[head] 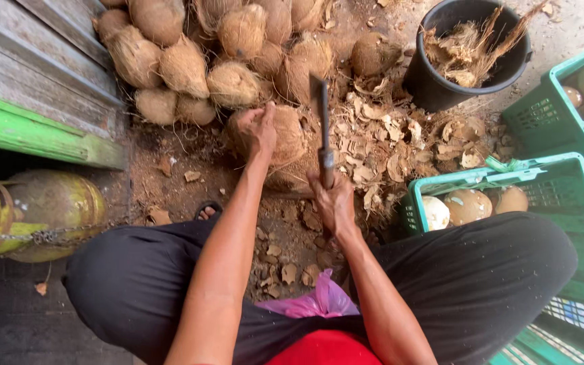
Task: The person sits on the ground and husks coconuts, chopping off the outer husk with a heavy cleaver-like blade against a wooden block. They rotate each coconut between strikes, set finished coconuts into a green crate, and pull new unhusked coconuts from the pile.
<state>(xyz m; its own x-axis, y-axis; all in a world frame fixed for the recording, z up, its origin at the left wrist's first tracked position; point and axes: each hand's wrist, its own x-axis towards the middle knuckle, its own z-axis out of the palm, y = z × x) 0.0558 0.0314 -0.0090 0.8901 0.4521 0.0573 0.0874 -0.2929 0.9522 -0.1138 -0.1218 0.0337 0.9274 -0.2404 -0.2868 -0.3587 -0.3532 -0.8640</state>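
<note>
One brown, fibrous coconut (284, 138) sits on the dirt ground between the seated person's knees, its rough husk partly stripped. The left hand (257, 130) presses on its top, fingers curled over the coarse shell. The right hand (332, 203) wraps fully around the handle of a dark, flat-bladed machete (320, 115), held upright just beside the coconut. Dry husk chips (380, 138) litter the ground; pale peeled coconuts (466, 205) fill a green plastic crate (576, 196), and a black bucket (434, 84) holds stringy fibre.
</note>
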